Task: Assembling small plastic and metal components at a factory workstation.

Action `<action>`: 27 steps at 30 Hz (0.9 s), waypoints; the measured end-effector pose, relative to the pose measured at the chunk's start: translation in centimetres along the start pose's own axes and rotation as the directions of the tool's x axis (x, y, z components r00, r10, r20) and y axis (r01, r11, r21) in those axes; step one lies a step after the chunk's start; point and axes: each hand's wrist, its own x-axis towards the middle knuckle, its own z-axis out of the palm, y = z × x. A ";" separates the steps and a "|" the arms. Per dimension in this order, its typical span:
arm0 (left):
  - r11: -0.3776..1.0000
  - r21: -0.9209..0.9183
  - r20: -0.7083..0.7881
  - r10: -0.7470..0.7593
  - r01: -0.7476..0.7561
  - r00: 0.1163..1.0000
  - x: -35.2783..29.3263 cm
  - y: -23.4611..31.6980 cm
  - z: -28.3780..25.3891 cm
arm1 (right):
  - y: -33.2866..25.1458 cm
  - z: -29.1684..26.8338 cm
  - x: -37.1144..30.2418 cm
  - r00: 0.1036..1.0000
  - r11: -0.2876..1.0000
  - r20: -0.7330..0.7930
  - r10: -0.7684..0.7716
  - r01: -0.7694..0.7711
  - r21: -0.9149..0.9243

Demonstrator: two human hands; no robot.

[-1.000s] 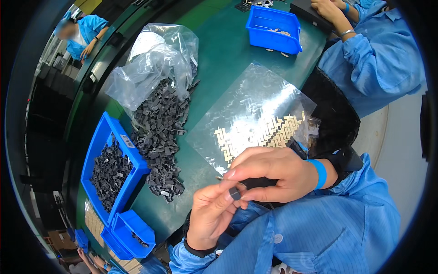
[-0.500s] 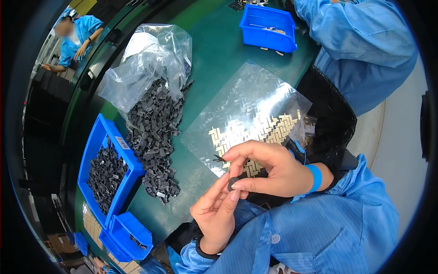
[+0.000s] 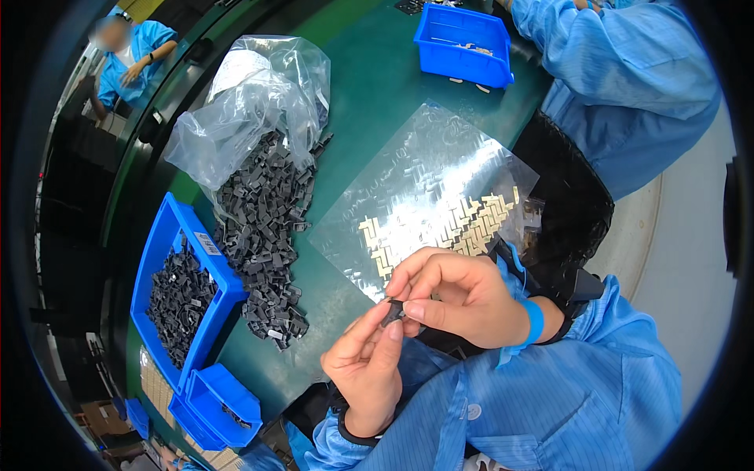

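A small black plastic piece [image 3: 394,312] sits between the fingertips of both hands, low over the green table. My left hand [image 3: 367,367], palm turned up, pinches it between thumb and fingers. My right hand [image 3: 475,302], with a blue band at its wrist, closes its thumb and index finger on the same piece from the right. Fingertips hide much of the piece. Just beyond the hands lies a clear film sheet [image 3: 408,169] bearing rows of pale yellow, angular pieces [image 3: 479,231].
Left of the sheet, a heap of black plastic pieces [image 3: 259,235] spills from a clear bag [image 3: 271,86]. A blue bin [image 3: 141,306] of similar pieces and a smaller blue bin [image 3: 255,408] stand nearer. Another blue bin [image 3: 463,67] stands far right. A co-worker's blue sleeve [image 3: 620,71] is at right.
The right fingers have come down to the black piece. A thin dark item that stuck out beyond the right fingertips no longer shows there. The left hand has barely moved.
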 end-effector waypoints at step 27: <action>0.997 -0.082 -0.015 -0.016 0.014 1.000 -0.1 0.3 0.3 | 0.8 0.5 -0.4 0.985 0.941 -0.066 -0.159 0.132 -0.311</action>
